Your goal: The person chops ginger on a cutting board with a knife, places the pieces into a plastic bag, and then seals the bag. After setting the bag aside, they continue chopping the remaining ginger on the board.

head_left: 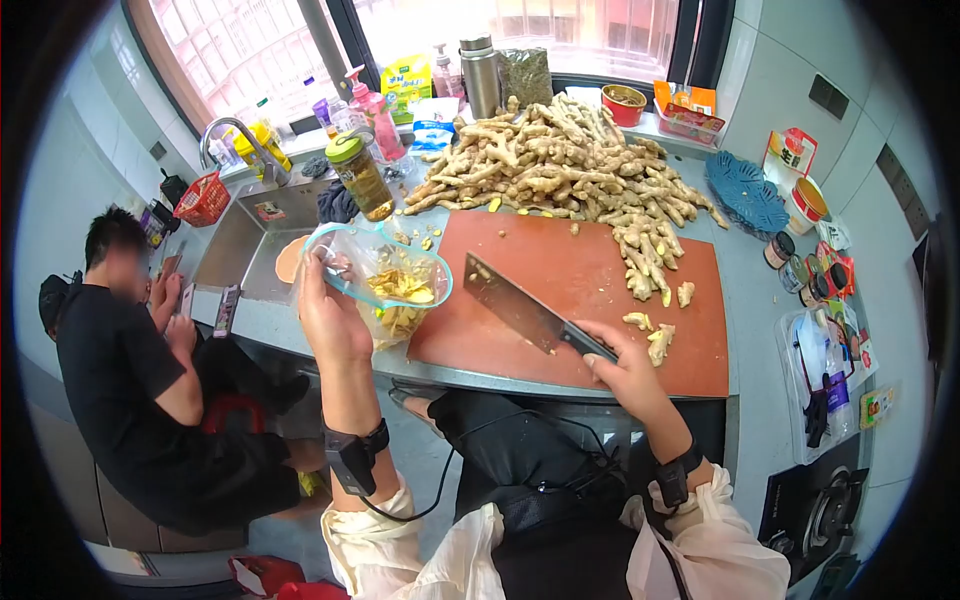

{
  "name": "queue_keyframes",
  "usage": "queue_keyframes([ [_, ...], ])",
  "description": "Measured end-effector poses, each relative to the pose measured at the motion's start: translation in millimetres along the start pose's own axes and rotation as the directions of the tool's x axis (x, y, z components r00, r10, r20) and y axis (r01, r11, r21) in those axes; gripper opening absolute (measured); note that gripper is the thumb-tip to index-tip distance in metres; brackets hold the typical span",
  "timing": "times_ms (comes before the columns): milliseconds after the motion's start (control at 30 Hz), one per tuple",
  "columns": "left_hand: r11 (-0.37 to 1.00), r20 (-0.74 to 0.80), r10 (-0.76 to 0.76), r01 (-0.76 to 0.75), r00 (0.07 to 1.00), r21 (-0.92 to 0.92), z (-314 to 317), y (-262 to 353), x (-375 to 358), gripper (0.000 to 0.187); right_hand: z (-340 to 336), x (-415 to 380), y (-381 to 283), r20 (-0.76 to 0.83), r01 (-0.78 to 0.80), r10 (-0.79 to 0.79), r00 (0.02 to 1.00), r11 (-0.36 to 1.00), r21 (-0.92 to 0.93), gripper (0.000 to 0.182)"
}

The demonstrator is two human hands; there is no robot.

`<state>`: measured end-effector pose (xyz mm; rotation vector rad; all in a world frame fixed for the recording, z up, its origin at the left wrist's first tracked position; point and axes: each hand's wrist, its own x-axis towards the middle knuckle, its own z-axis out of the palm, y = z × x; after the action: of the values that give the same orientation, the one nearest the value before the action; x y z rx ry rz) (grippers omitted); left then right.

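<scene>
My left hand (330, 310) is closed on a clear, blue-rimmed container (447, 283), tilted at the left edge of the board. Sliced ginger (403, 287) lies inside it, beside some crumpled clear plastic. In my right hand (625, 368) is the black handle of a cleaver (515, 305), its broad blade pointing up and left over the reddish-brown cutting board (480, 350). Cut ginger pieces (660, 343) lie on the board just right of that hand. Behind the board rises a big heap of whole ginger (560, 160), spilling onto its upper right part.
Behind the container stands a green-lidded jar (360, 178). A sink (245, 235) is at the left, near a seated person in black (130, 370). Blue plates (745, 190), small jars (780, 250) and a clear tray (800, 380) line the right counter, above a gas stove (815, 510).
</scene>
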<state>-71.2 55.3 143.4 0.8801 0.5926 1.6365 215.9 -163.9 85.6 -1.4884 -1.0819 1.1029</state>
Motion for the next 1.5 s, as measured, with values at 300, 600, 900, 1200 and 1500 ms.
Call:
queue_keyframes([
  [300, 0.995, 0.067, -0.096, 0.098, 0.993, -0.021, 48, -32, -14, 0.030, -14, -18, 22, -0.196, 0.076, -0.014, 0.980, 0.948, 0.310, 0.049],
  [600, 0.920, 0.033, -0.223, 0.199, 0.974, 0.338, 32, -87, -27, 0.046, -9, -61, 41, -0.379, 0.101, 0.066, 0.923, 0.910, 0.403, 0.049],
  [900, 0.730, 0.171, -0.466, 0.268, 0.868, 0.629, 19, -121, -27, 0.055, 29, -79, 65, -0.341, 0.043, 0.118, 0.933, 0.902, 0.430, 0.046],
  [1200, 0.739, 0.272, -0.429, 0.163, 0.861, 0.653, 5, -140, -28, 0.052, 76, -43, 65, -0.253, 0.061, 0.073, 0.965, 0.874, 0.482, 0.046],
  [1500, 0.776, 0.118, -0.531, 0.426, 0.839, 0.466, 8, -127, -35, 0.050, 84, -36, 52, -0.167, -0.011, 0.148, 0.975, 0.779, 0.627, 0.045],
])
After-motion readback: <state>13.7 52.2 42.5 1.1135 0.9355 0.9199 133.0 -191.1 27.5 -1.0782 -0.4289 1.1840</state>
